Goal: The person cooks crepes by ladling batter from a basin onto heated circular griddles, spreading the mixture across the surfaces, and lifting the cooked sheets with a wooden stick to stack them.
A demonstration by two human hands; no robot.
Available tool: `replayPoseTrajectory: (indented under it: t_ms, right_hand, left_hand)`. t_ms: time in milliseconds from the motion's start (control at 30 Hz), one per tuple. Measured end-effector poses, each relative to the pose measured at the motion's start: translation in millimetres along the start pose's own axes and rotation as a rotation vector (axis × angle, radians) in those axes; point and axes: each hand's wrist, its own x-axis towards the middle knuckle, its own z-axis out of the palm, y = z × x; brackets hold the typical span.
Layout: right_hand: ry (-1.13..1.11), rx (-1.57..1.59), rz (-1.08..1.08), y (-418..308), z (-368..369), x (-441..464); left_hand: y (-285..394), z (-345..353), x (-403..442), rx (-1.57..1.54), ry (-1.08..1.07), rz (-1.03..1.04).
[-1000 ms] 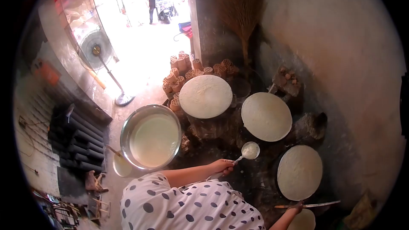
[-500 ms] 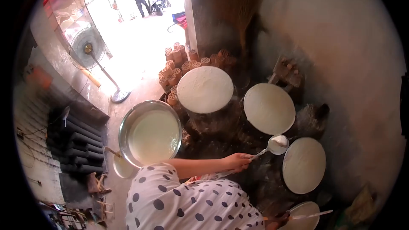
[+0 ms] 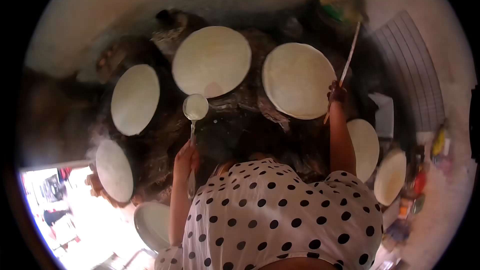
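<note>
My left hand [image 3: 186, 159] is closed around the handle of a ladle [image 3: 195, 106], whose bowl holds pale liquid. The bowl hangs at the near edge of a large round pale sheet [image 3: 211, 61]. To the right, my right hand [image 3: 337, 92] grips a long thin stick [image 3: 350, 55] that points up and away. This hand is at the right edge of another pale round [image 3: 299, 81]; whether it touches the round I cannot tell.
More pale rounds stand to the left [image 3: 135, 100], lower left [image 3: 114, 170] and right [image 3: 362, 150]. A basin [image 3: 136, 220] of pale liquid sits lower left. Dark stove surfaces lie between the rounds. A slatted panel [image 3: 412, 70] leans at the right wall.
The view has swung to the right, bringing more rounds into sight. My left hand still holds the ladle. The right hand and stick, formerly at the bottom edge, are now fully visible.
</note>
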Motion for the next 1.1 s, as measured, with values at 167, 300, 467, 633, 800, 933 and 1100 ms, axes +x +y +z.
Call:
replayPoseTrajectory:
  t_ms: [167,300,467,633,800,933,1100]
  right_hand:
    - [0.055,-1.048,-0.025,-13,-34,84]
    - [-0.061,-1.099,-0.088,15,-18,163]
    - [-0.221,-1.019,-0.349,-10,41,204]
    - [-0.46,-1.011,-0.584,-39,93,205]
    - [-0.583,-1.172,-0.5,-61,114,209]
    - [-0.591,-1.128,-0.572,-53,106,214]
    - [-0.541,-0.941,-0.641,-78,77,182]
  left_hand:
    - [-6,61,-17,-0.4,-0.214,0.06]
    - [-32,98,10,-0.29,-0.094,-0.117]
    - [-53,107,-1,-0.411,-0.059,-0.145]
    - [-65,113,-16,-0.579,-0.055,-0.15]
    - [-81,108,-16,-0.638,-0.068,-0.148]
    - [-79,114,-20,-0.57,-0.026,-0.142]
    - [-84,110,-17,-0.55,-0.053,-0.135]
